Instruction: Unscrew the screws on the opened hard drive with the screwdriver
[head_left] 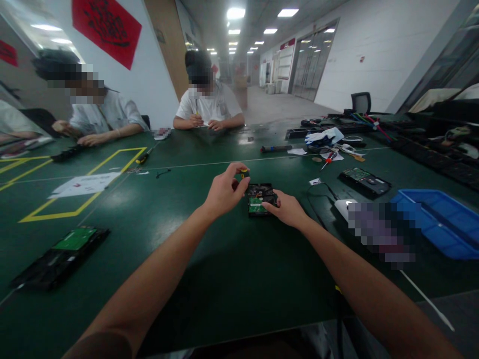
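Observation:
My left hand [229, 188] is closed around the black-and-yellow handle of a screwdriver [244, 174], above the far left corner of a hard drive [258, 203]. The shaft and tip are not clearly visible. The drive lies on the green table with its green circuit board facing up. My right hand [286, 208] grips the drive's right side, the thumb over its near part and the fingers along its edge.
Another hard drive [361, 180] lies to the right, beyond a blue tray [445, 222]. At the left sits a black device with a green board [62, 254]. A red-handled screwdriver [330, 158] and a cloth [325, 136] lie farther back. Two people [209, 107] work across the table.

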Motion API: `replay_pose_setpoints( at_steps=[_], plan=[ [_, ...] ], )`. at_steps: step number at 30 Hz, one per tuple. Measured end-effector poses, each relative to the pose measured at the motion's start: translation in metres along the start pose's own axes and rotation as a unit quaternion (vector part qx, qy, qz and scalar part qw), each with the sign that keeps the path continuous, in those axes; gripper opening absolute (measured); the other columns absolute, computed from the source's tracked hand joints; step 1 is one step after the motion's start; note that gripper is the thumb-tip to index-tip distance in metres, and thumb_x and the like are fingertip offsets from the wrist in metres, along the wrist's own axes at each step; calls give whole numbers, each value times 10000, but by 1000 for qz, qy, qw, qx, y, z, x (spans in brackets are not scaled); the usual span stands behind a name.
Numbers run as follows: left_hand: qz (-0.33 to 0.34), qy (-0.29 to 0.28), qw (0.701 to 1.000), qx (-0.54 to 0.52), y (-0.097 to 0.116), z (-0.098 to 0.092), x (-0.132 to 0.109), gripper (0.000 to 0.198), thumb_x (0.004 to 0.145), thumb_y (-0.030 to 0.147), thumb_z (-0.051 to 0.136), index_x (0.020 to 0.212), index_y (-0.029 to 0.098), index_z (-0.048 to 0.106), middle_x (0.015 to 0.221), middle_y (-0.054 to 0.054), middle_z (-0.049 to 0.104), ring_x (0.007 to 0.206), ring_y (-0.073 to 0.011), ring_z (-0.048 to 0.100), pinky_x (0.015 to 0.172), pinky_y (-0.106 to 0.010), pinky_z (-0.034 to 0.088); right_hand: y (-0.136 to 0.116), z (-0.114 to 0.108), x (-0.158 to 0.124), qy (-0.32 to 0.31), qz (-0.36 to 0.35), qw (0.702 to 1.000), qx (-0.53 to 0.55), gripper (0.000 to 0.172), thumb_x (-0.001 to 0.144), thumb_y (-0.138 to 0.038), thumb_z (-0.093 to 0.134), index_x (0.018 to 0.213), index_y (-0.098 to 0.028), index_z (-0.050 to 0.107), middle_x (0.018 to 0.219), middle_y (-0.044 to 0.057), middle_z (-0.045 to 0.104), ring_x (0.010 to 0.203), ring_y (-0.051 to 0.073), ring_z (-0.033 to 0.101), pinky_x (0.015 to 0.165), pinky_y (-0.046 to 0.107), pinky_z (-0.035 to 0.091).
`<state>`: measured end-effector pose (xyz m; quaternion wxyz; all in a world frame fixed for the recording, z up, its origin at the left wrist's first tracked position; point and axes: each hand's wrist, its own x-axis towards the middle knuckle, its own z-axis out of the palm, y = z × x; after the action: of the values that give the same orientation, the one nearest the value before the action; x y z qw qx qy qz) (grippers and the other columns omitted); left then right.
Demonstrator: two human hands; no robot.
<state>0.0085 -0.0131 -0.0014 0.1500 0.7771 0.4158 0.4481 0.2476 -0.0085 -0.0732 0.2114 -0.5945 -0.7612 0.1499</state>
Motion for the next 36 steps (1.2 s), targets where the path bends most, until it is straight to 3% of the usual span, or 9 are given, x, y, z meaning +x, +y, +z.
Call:
replay_pose_setpoints(
  at_steps=[5, 9, 12, 18, 25, 32, 36],
  plan=[
    [10, -3, 1000, 24, -3, 0, 0, 275, 974, 311, 539, 1238, 236, 533, 1175, -75, 703, 594, -92, 672, 638, -277, 556, 1, 1, 0, 7, -8, 1000, -1, 526, 941, -547, 632, 1330, -194, 610, 951, 82, 725, 896, 247, 676, 725, 310, 441],
    [-25, -3, 1000, 12, -7, 1, 1, 400, 881, 414, 693, 1194, 251, 506, 1156, -59, 728, 549, -95, 657, 555, -254, 536, 2, 1, -1, 8, -11, 1000, 3, 530, 940, -554, 630, 1333, -199, 609, 964, 85, 721, 890, 244, 673, 733, 312, 438],
    [-36, -6, 999, -13, -7, 2, 1, 376, 878, 384, 688, 1162, 259, 475, 1201, -55, 731, 523, -82, 645, 514, -235, 517, 3, 2, 0, 6, -2, 1000, 4, 558, 935, -567, 629, 1351, -196, 596, 974, 88, 718, 890, 244, 670, 730, 311, 438],
    [-15, -19, 999, -26, -3, 2, -1, 292, 934, 314, 595, 1180, 255, 449, 1254, -66, 715, 488, -61, 623, 503, -228, 510, 4, 3, 1, 2, 0, 1000, 3, 578, 935, -567, 626, 1365, -181, 592, 993, 99, 718, 917, 251, 667, 750, 318, 449],
    [-14, -28, 999, -27, -4, 2, -1, 297, 934, 301, 595, 1190, 253, 452, 1258, -65, 707, 501, -60, 630, 508, -219, 504, 6, 4, 3, 5, -23, 1000, -21, 514, 946, -556, 609, 1330, -214, 618, 1162, 115, 682, 1036, 262, 634, 854, 337, 464],
    [19, -11, 1000, 10, -5, 1, -2, 292, 932, 301, 614, 1201, 227, 528, 1076, -55, 722, 577, -87, 637, 591, -248, 529, 9, 11, 3, 16, 37, 999, -15, 727, 896, -650, 622, 1447, -188, 509, 1258, 167, 583, 1069, 305, 635, 920, 401, 498],
    [57, 12, 997, 41, -6, 0, -1, 263, 927, 271, 625, 1181, 213, 590, 1107, -63, 671, 631, -82, 615, 636, -259, 529, 9, 10, 3, 4, 22, 1000, -17, 596, 915, -637, 605, 1341, -220, 591, 1244, 149, 575, 1117, 303, 624, 956, 392, 495]
  ],
)
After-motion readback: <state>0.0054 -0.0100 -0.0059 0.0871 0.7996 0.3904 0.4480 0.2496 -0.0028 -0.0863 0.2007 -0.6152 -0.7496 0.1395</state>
